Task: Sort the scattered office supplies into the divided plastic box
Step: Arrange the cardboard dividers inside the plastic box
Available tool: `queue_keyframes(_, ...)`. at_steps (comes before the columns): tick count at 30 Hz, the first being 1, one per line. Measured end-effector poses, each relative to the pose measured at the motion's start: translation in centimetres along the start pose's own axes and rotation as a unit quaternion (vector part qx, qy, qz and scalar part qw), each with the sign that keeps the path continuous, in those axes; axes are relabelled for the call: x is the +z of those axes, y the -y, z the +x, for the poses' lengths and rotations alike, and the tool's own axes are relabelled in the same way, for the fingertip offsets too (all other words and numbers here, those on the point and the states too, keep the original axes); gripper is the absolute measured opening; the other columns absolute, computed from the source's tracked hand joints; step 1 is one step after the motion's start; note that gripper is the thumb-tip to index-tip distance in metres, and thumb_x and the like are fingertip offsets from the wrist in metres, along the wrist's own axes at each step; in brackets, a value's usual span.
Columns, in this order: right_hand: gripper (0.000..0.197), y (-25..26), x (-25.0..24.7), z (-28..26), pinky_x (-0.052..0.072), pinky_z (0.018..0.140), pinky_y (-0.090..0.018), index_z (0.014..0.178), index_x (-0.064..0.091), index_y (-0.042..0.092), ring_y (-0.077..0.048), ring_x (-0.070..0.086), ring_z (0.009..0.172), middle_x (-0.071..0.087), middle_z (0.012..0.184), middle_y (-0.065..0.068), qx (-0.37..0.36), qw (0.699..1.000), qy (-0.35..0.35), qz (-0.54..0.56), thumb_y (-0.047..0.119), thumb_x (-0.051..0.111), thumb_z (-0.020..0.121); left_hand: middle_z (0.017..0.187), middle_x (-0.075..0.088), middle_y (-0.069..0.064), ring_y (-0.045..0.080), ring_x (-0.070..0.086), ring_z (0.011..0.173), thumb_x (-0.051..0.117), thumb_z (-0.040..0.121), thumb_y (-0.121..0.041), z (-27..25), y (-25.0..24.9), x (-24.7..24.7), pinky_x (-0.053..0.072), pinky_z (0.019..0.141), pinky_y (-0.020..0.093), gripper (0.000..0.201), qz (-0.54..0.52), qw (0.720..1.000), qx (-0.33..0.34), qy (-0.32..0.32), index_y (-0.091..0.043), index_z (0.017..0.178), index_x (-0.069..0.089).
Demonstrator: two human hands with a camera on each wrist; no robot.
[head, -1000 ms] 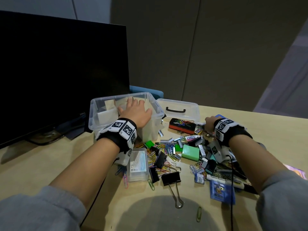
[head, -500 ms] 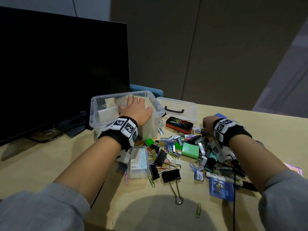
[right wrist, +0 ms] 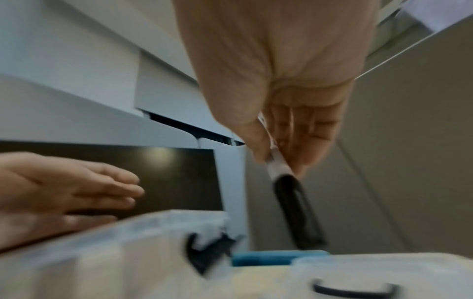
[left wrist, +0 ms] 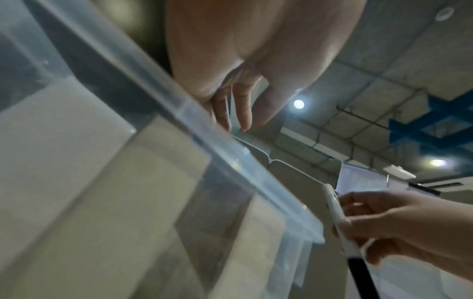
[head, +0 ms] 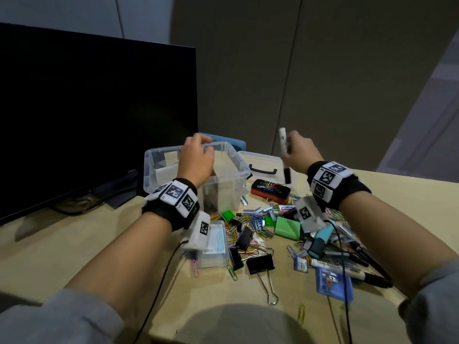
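The clear divided plastic box [head: 238, 167] stands on the desk at centre left, with pale dividers inside. My left hand [head: 197, 151] hovers over its back half with relaxed fingers [right wrist: 110, 188] and holds nothing. Just right of the box, my right hand [head: 290, 150] is raised and grips a white marker with a black cap [head: 283, 147], held nearly upright with the cap [right wrist: 297, 212] pointing down. The left wrist view shows the same marker [left wrist: 335, 214] beside the box rim [left wrist: 230, 157]. Scattered supplies [head: 285, 227] lie on the desk below my right wrist.
A dark monitor [head: 87, 120] stands left of the box. The clear lid [head: 260, 158] with a black handle lies behind the pile. The pile holds a red-edged eraser [head: 270, 191], black binder clips [head: 260, 264], coloured paper clips, more markers [head: 347, 265] and a small clear case [head: 216, 247].
My right hand has risen out of the pile with the marker and moved left toward the box. My left hand has lifted off the box and shifted toward its back rim.
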State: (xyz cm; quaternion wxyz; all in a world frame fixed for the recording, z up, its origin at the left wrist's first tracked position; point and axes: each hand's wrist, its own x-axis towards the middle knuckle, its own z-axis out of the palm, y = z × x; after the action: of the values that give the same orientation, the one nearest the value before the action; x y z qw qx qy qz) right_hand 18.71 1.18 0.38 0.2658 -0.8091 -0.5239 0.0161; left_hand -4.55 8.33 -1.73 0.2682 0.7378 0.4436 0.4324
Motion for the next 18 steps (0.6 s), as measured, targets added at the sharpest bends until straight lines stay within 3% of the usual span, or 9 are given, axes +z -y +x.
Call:
queue_keyframes(3, 0.050, 4.6, 0.1, -0.7, 0.054, 0.088, -0.034, 0.131, 0.038, 0.009, -0.017, 0.062, 0.093, 0.062, 0.105, -0.006, -0.077, 0.982, -0.065, 0.162, 0.010, 0.064, 0.089, 0.130, 0.047, 0.009, 0.024, 0.046, 0.121, 0.048, 0.097, -0.014, 0.2, 0.1, -2.5, 0.043, 0.102, 0.039, 0.026, 0.055, 0.998, -0.012, 0.004, -0.014, 0.123, 0.054)
queue_keyframes(7, 0.053, 9.8, 1.5, -1.3, 0.055, 0.079, -0.027, 0.130, 0.036, 0.013, -0.009, 0.063, 0.079, 0.063, 0.086, 0.003, -0.129, 0.942, -0.147, 0.274, 0.010, 0.067, 0.086, 0.136, 0.045, 0.008, 0.027, 0.038, 0.129, 0.050, 0.093, -0.020, 0.4, 0.3, -4.9, 0.026, 0.109, 0.045, 0.040, 0.256, 0.965, -0.027, 0.042, -0.019, 0.132, 0.047)
queue_keyframes(11, 0.059, 13.0, 4.3, -2.4, 0.055, 0.076, -0.026, 0.134, 0.032, 0.015, -0.011, 0.065, 0.079, 0.063, 0.086, 0.004, -0.175, 0.936, -0.133, 0.273, 0.010, 0.067, 0.087, 0.139, 0.044, 0.010, 0.027, 0.032, 0.136, 0.041, 0.097, -0.029, 0.2, 2.1, -5.6, 0.007, 0.116, 0.055, 0.040, 0.326, 0.943, -0.046, 0.042, -0.015, 0.135, 0.043)
queue_keyframes(18, 0.053, 13.4, 8.8, -3.2, 0.054, 0.079, -0.041, 0.128, 0.037, 0.016, -0.020, 0.064, 0.079, 0.062, 0.077, 0.002, -0.160, 0.969, -0.054, 0.179, 0.015, 0.068, 0.086, 0.153, 0.031, 0.008, 0.025, 0.013, 0.146, 0.030, 0.098, -0.039, -0.6, 4.6, -4.7, 0.001, 0.116, 0.062, 0.053, 0.378, 0.918, -0.078, 0.088, -0.013, 0.143, 0.033)
